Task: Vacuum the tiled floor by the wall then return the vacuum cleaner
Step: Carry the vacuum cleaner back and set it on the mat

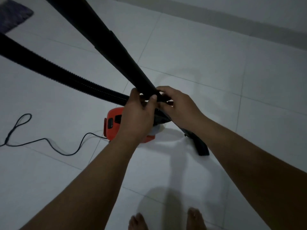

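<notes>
Left hand: fingers curled round the lower end of the black tube, thumb laid across its front; grips it.
Right hand: just beside the left, fingers bent and pinching the same tube end from the other side; the 2 hands nearly touch.
Tube: rigid, black, runs from the hands up toward the top-left edge of view; a step partway up where a thinner sec. meets a wider one.
Hose: ribbed black, comes in from the left edge, ends behind the left hand; exact join hidden by the hands.
Vacuum body: orange-red w/ dark button panel, sits on the floor directly under the hands, partly covered by the left wrist.
Nozzle: black flat piece below the right forearm, its lower end at the floor; upper part hidden by the arm, can't tell what it connects to.
Cord: thin black, loops over the tiles to the left, reaches the body's left side.
Floor: pale tiles w/ thin grout lines, dim light.
Wall: top right, w/ darker band along its base.
Mat: dark, blurred, top-left corner.
Feet: bare, both at the bottom edge, on tile.
</notes>
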